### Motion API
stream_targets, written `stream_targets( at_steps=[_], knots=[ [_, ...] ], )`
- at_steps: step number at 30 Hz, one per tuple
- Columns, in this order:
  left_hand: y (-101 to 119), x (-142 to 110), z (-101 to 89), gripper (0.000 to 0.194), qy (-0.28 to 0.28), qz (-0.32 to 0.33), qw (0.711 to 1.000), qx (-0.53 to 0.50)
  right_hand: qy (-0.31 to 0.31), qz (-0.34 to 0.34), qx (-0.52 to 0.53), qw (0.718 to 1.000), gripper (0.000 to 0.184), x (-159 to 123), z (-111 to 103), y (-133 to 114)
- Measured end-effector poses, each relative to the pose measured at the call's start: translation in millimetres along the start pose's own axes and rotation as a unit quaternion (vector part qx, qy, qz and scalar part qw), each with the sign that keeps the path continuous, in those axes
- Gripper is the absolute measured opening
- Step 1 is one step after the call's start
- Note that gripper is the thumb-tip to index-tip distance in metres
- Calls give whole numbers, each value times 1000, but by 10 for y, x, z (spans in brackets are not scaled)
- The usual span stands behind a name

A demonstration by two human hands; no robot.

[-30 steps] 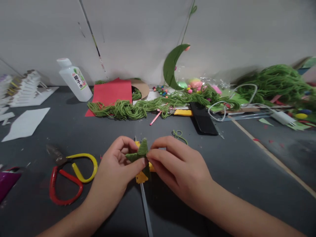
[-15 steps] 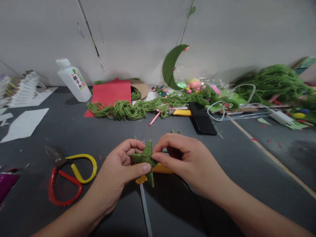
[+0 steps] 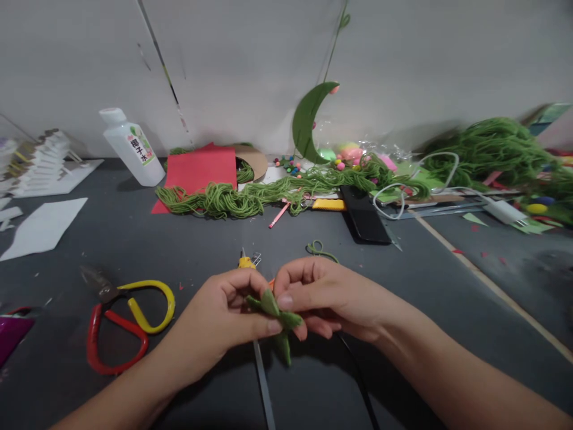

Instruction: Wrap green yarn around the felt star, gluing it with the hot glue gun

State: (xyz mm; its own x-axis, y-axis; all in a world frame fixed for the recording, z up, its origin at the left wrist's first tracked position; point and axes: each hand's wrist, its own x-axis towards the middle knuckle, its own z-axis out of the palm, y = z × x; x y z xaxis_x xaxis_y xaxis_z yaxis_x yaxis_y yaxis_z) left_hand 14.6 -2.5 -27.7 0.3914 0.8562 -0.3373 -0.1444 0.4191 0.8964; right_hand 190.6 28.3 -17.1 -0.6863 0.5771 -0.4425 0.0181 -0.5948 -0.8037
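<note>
A small green star wrapped in yarn (image 3: 270, 303) is held between both hands above the table. My left hand (image 3: 233, 310) pinches its left side, thumb in front. With thumb and forefinger my right hand (image 3: 313, 292) grips the star near its centre, the other fingers curled behind it. Below the hands lies a mostly hidden tool with a yellow tip (image 3: 246, 262), a small wire piece (image 3: 256, 258) beside it. A pale strip (image 3: 263, 382) and a black cord (image 3: 364, 382) run toward me. A loose end of green yarn (image 3: 317, 246) lies behind my right hand.
Scissors (image 3: 134, 304) with red and yellow handles lie left. Behind are a white bottle (image 3: 136, 149), red paper (image 3: 201, 170), green yarn (image 3: 224, 200), a yellow cutter (image 3: 329, 205), a phone (image 3: 364, 218) and a white charger (image 3: 505, 210). A green crescent (image 3: 308, 122) hangs by the wall.
Both hands have moved slightly down and right with the star, which has tilted flatter. My right hand has shifted from the star's right edge to its middle. The tool's yellow tip is uncovered.
</note>
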Motion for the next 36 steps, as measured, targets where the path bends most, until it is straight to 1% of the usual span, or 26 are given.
stream_targets(
  at_steps=[4,6,8,9,10,11,12,13,15,16,18,20,22,25,27,29,30,33,35,36],
  knots=[
    [-33,31,-43,1,-10,23,999,37,76,-50,13,996,16,44,68,39],
    [-42,32,-57,3,-1,39,999,25,111,-78,-1,991,15,60,102,49],
    [-42,28,-60,4,27,49,998,-5,151,-125,-46,980,12,59,140,51],
    [-37,25,-59,5,40,50,998,-19,172,-156,-90,968,10,52,158,50],
    [-31,24,-57,6,51,50,997,-30,196,-193,-150,950,8,42,175,51],
    [-24,23,-53,7,61,49,996,-37,218,-234,-223,921,8,30,188,55],
    [-17,22,-51,8,68,48,996,-39,235,-275,-303,882,9,18,197,61],
    [-11,21,-49,9,74,49,995,-39,244,-315,-380,835,11,6,200,72],
    [-8,17,-50,9,92,56,994,-30,240,-373,-501,743,13,-10,196,99],
    [-12,14,-53,9,104,60,993,-20,232,-389,-542,709,15,-15,191,114],
    [-28,4,-61,10,133,65,989,15,223,-398,-598,658,17,-24,180,137],
    [-46,-5,-65,12,166,66,982,56,231,-401,-641,613,17,-32,179,150],
    [-54,-10,-63,13,184,67,977,78,240,-403,-682,560,19,-42,188,156],
    [-27,-11,-51,13,179,68,979,68,237,-407,-735,488,21,-55,207,157],
    [12,-4,-42,12,166,57,984,42,237,-414,-753,452,24,-63,215,151],
    [48,7,-36,10,144,40,989,7,238,-425,-760,430,27,-70,219,138],
    [58,14,-36,9,133,31,991,-8,234,-427,-763,425,28,-73,221,131],
    [45,29,-50,6,124,22,992,-19,212,-419,-768,437,28,-70,231,114],
    [15,26,-65,5,142,26,989,16,197,-417,-765,450,28,-59,241,113],
    [3,21,-70,7,154,29,986,50,194,-420,-761,455,28,-52,247,116]
  ],
)
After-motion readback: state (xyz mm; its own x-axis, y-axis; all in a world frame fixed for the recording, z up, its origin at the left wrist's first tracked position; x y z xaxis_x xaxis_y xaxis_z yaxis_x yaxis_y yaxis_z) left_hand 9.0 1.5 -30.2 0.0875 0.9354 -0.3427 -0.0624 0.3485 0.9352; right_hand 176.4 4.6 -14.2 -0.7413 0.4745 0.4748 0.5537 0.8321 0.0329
